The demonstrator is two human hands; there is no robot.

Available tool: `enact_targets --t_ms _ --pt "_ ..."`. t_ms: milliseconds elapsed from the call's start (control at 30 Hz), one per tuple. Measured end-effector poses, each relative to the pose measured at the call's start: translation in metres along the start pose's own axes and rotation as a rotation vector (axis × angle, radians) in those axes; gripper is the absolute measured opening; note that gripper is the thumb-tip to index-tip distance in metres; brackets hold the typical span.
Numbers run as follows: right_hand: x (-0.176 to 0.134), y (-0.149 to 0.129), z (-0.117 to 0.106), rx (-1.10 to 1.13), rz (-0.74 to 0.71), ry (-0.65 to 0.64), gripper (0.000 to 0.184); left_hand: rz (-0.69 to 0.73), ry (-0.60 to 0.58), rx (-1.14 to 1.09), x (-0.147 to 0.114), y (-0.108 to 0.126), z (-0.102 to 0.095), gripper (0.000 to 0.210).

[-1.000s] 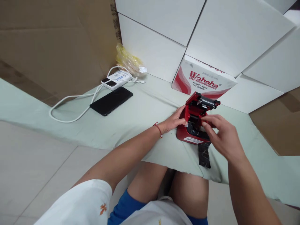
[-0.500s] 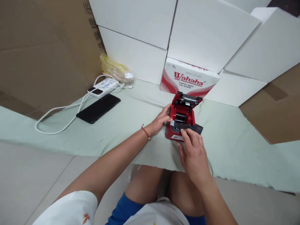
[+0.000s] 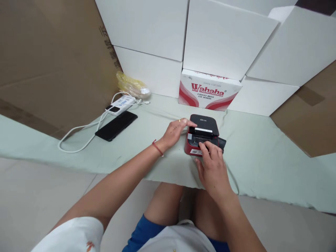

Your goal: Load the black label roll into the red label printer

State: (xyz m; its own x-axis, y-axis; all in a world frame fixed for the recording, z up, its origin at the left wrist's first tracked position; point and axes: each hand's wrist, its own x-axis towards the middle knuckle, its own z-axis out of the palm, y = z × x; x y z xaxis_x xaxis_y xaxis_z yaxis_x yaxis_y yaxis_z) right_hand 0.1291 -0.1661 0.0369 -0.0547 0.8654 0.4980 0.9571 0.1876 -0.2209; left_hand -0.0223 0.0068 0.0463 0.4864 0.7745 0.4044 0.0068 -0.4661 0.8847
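A small red and black label printer [image 3: 203,121] sits on the cloth-covered table with its black lid down. A white strip [image 3: 203,130] lies along the lid's front edge. My left hand [image 3: 176,132] reaches in from the left, its fingers stretched out and the fingertips on the lid's left side. My right hand [image 3: 214,168] is at the printer's front; its fingertips rest on the dark front panel, with the thumb apart and below. No held object shows in either hand. A dark flat piece [image 3: 222,144] juts out from the printer's right side, partly behind my right fingers.
Behind the printer stands a Wahaba-labelled water carton [image 3: 210,91] against stacked white boxes [image 3: 231,38]. To the left lie a black phone [image 3: 117,126], a white power strip [image 3: 122,104] with a looped cable, and a yellow plastic bag [image 3: 131,84]. Brown cardboard [image 3: 312,115] flanks the right.
The printer's raised lid has come down and is now shut. My left hand has shifted from the printer's side onto the lid. My right hand stays at the front. The camera view has moved slightly.
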Motion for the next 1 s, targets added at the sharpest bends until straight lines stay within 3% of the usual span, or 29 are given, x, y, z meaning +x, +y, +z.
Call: enact_targets --t_ms 133,300,433,567,733,867,1000 --pt "0.001 0.000 -0.002 0.004 -0.014 -0.006 0.053 0.063 -0.004 0.054 -0.021 -0.015 0.006 0.054" --pt "0.001 0.001 -0.001 0.008 -0.005 -0.013 0.051 0.116 -0.030 0.036 -0.020 -0.026 0.006 0.036" --pt "0.000 0.002 0.001 -0.009 -0.010 -0.002 0.051 0.084 -0.071 -0.194 -0.008 -0.041 0.004 0.083" --pt "-0.001 0.002 0.000 0.002 -0.022 0.001 0.052 -0.034 -0.028 -0.397 0.001 -0.057 0.017 0.117" --pt "0.000 0.001 -0.001 0.001 -0.019 0.000 0.053 -0.256 -0.039 -0.683 -0.003 -0.064 0.037 0.127" --pt "-0.001 0.000 -0.002 0.013 -0.006 -0.003 0.052 -0.263 -0.092 -0.737 -0.006 -0.065 0.038 0.128" --pt "0.010 0.009 -0.020 0.070 -0.007 -0.055 0.036 -0.231 -0.107 -0.731 -0.007 -0.070 0.038 0.123"
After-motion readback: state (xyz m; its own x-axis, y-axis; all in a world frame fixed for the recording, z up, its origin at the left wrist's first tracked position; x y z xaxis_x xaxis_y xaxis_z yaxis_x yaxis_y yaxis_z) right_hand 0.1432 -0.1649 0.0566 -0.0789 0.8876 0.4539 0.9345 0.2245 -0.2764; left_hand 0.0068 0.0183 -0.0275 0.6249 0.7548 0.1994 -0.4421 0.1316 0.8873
